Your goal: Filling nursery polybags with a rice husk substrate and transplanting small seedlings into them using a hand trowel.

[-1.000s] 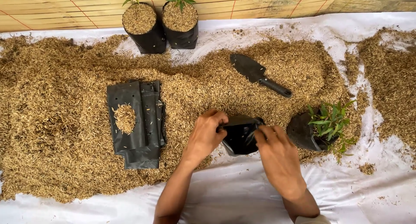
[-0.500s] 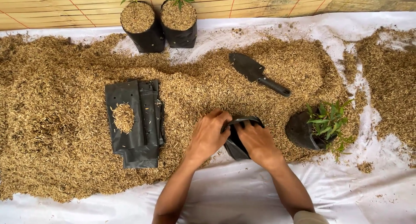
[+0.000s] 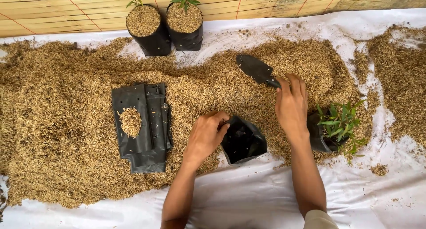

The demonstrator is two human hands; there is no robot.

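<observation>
My left hand (image 3: 205,136) pinches the rim of an empty black nursery bag (image 3: 243,141), which stands open at the near edge of a wide spread of rice husks (image 3: 57,122). My right hand (image 3: 291,104) is over the handle of a black hand trowel (image 3: 256,69) lying on the husks, fingers curled around it; the handle is hidden under the hand and I cannot tell how firm the grip is. Just right of that hand, a small green seedling (image 3: 338,125) sits in a black bag leaning on the husks.
A stack of flat black nursery bags (image 3: 141,122) with a little husk on top lies to the left. Two husk-filled bags with seedlings (image 3: 146,29) (image 3: 185,27) stand at the back by a bamboo wall. White sheeting (image 3: 248,198) covers the ground.
My right hand has left the rim of the open bag and moved up and right onto the trowel's handle. My left hand still holds the bag, now wider open.
</observation>
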